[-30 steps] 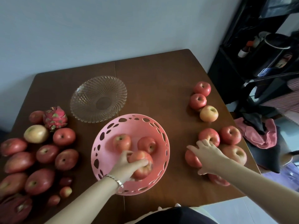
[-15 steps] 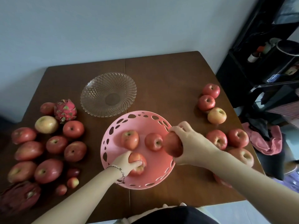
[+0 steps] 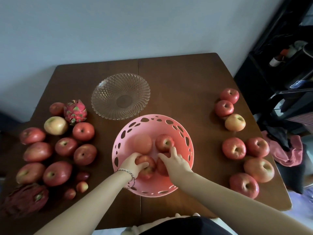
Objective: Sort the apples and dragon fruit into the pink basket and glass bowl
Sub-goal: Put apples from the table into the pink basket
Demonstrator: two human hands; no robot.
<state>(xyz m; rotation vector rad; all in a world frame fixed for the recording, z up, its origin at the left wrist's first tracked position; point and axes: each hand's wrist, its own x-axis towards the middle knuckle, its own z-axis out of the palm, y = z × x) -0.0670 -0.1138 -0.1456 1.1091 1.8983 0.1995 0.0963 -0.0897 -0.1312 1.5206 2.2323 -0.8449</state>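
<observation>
The pink basket (image 3: 184, 131) stands at the table's middle front with several red apples in it. My left hand (image 3: 131, 162) rests on an apple (image 3: 147, 168) at the basket's near side, fingers curled over it. My right hand (image 3: 175, 162) covers another red apple (image 3: 161, 166) just to the right of that one. Two more apples (image 3: 164, 143) lie behind them in the basket. The glass bowl (image 3: 120, 95) stands empty behind the basket. A dragon fruit (image 3: 75, 111) sits left of the bowl, and a darker dragon fruit (image 3: 25, 199) lies at the near left.
Several apples (image 3: 83, 131) are spread over the table's left side, and several more (image 3: 233, 148) over the right side. A dark shelf (image 3: 288, 68) and a pink cloth (image 3: 284, 150) are beyond the table's right edge.
My right hand carried an apple from the right pile over the rim and down into the basket. My left hand stayed on its apple in the basket.
</observation>
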